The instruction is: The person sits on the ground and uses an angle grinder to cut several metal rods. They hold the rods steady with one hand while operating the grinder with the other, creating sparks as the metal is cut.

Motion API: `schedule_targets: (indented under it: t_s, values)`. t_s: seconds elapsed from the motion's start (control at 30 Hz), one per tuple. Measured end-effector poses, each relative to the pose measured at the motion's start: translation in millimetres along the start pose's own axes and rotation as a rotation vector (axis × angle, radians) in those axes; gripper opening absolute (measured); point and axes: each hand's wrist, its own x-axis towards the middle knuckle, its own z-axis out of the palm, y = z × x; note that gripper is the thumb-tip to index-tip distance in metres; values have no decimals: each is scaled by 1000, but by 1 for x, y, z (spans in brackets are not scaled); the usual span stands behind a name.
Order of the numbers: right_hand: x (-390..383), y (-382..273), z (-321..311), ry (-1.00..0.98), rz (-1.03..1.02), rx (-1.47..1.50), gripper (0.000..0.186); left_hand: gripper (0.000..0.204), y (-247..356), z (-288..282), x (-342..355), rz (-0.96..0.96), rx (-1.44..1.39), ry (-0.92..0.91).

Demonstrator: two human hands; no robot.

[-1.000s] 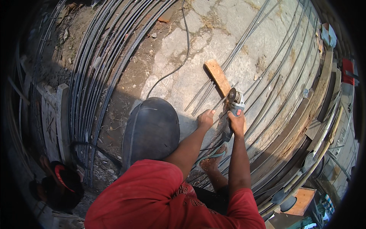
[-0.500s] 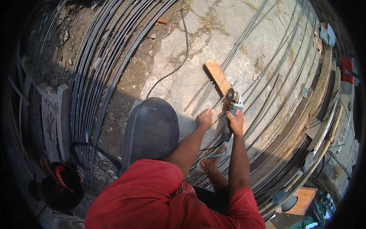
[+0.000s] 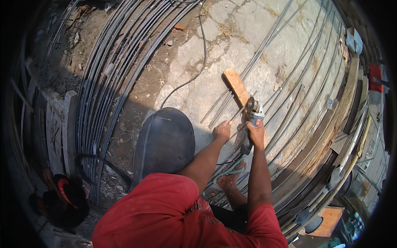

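Note:
My right hand (image 3: 257, 130) grips a grey angle grinder (image 3: 256, 111), its disc (image 3: 250, 104) tilted against a steel rod (image 3: 237, 111) beside a short orange-brown board (image 3: 235, 84) lying across other rods. My left hand (image 3: 223, 130) is closed on that rod, below and left of the disc. Small bright specks show below the grinder, by my bare foot (image 3: 229, 182) in a green sandal. A black cord (image 3: 186, 82) runs over the ground. The grinder's lower end is partly shadowed.
A large dark rounded object (image 3: 163, 144) is left of my arms. Long rebar bundles (image 3: 115, 49) curve along the left, more rods (image 3: 306, 62) along the right. Timber planks (image 3: 339, 120) and a red object (image 3: 375, 78) lie far right. A black-and-red item (image 3: 64, 198) and wooden posts (image 3: 68, 124) stand lower left.
The whole view has shifted slightly downward in the picture. My hands, the grinder and the rod keep nearly the same places relative to one another.

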Motion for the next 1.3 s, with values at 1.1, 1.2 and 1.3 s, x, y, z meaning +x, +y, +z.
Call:
schedule_targets:
  t_s: [1.1,1.2,1.3]
  values:
    - [-31,42,-9,-150,257,803,62,44,-32,15,16,123,-73,81]
    - [-27,35,-15,-124,242,897,78,44,-36,7,23,184,-86,71]
    - [-20,34,-41,-98,183,906,75,43,-26,5,17,150,-84,15]
